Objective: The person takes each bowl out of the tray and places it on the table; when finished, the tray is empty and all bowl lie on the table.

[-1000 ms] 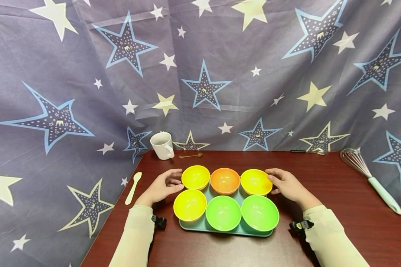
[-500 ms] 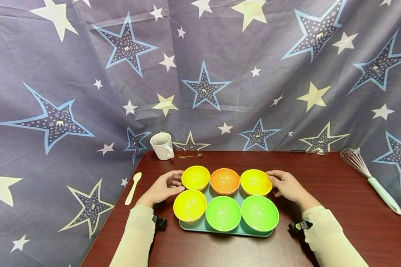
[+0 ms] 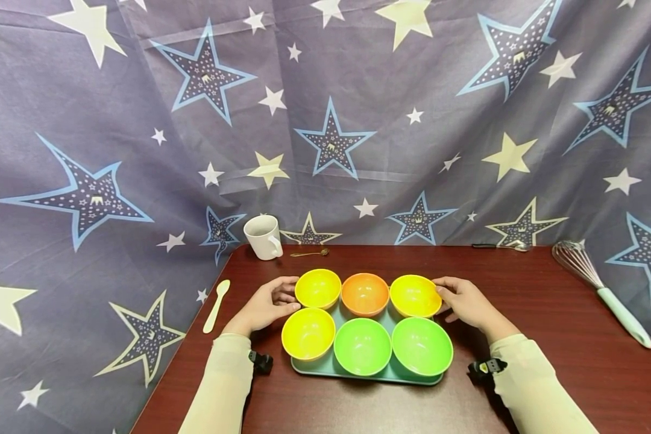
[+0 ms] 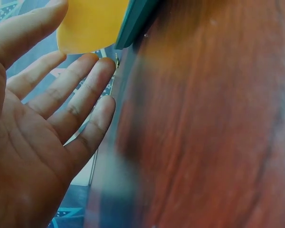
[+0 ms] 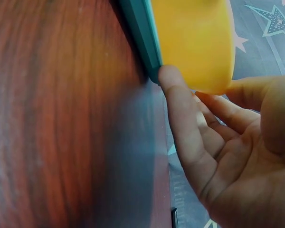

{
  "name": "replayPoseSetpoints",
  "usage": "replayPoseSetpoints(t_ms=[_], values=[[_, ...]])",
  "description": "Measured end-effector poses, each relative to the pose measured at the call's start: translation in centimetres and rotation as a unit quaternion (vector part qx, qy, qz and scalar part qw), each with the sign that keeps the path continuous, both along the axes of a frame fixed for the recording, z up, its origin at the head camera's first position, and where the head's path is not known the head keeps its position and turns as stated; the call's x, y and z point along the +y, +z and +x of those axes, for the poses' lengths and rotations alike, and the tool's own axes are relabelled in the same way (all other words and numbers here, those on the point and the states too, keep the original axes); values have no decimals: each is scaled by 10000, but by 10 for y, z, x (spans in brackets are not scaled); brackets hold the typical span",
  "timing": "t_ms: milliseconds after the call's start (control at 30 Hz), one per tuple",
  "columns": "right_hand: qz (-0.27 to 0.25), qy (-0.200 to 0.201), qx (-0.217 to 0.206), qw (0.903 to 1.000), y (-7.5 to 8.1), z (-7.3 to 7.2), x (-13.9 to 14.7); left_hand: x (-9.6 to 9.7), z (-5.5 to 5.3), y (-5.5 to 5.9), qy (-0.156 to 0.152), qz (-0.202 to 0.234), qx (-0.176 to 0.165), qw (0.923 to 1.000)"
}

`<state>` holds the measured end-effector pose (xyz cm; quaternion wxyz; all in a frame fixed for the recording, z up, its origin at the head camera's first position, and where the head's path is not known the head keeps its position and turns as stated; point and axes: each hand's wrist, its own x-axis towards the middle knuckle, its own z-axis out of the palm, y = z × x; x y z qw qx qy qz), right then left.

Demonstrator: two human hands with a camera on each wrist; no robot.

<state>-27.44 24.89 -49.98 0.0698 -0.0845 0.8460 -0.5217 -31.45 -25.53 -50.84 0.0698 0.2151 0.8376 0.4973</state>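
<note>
A teal tray (image 3: 322, 365) carries two rows of bowls. The back row has a yellow bowl (image 3: 317, 289), an orange bowl (image 3: 365, 294) and another yellow bowl (image 3: 415, 296); in front are a yellow bowl (image 3: 308, 334) and two green ones. My left hand (image 3: 263, 307) is beside the left yellow bowls, fingers spread and slightly bent, fingertips right at the bowl wall (image 4: 92, 26). At the back-right yellow bowl, my right hand (image 3: 466, 303) has its thumb at the rim and a fingertip (image 5: 170, 76) against the tray's edge (image 5: 141, 35), without gripping.
A white mug (image 3: 263, 238) and a small teaspoon (image 3: 310, 253) are at the back left, a cream spoon (image 3: 216, 307) at the left edge. A whisk (image 3: 602, 292) lies far right; a dark-handled utensil (image 3: 499, 246) lies at the back, by the star-patterned curtain (image 3: 331, 78).
Both hands have shifted very slightly, the left toward the bowls and its fingers closer to them. The tray and bowls stay in place.
</note>
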Motion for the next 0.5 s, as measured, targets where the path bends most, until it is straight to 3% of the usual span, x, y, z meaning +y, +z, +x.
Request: replayPoseSetpoints(t_ms=[500], values=[[-54, -11, -24, 10000, -1, -2, -1, 0, -2, -3, 227, -65, 57, 9997]])
